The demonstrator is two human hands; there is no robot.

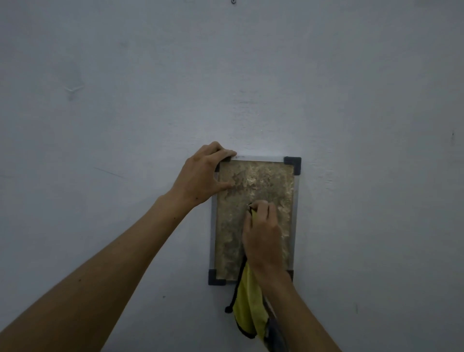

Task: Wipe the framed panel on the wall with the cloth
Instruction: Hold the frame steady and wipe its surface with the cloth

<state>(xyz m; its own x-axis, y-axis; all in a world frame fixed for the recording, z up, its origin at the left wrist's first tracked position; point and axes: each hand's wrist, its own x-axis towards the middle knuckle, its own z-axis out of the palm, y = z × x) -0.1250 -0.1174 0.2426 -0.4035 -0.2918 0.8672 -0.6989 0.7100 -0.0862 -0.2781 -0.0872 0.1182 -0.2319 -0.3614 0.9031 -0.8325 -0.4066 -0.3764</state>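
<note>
My left forearm enters from the lower left and rises toward the centre; my left hand (200, 173) grips the upper left corner of the framed panel (253, 221), its fingers (221, 152) curled over the top edge and the thumb laid flat on the mottled face just below that corner; the corner cap there is mostly hidden under the hand; the panel stands upright, flat against the pale grey wall (100, 100), in the lower middle of the view, with a thin silver frame and dark caps visible at the upper right and lower left corners; its surface is patchy gold-brown, brighter in the upper part; my right hand (263, 233) lies over the centre-right of the panel face, fingers bent and closed on the yellow cloth (247, 311), pressing a bunched part of it against the surface near the middle; a small yellow fold shows beside the thumb; the rest of the cloth hangs from under the palm, past the bottom edge of the frame, with dark trim and a short dark cord dangling at its left; the lower right corner of the panel is covered by my right wrist; a small metal hook (233, 2) sits on the wall at the very top, well above the panel
</note>
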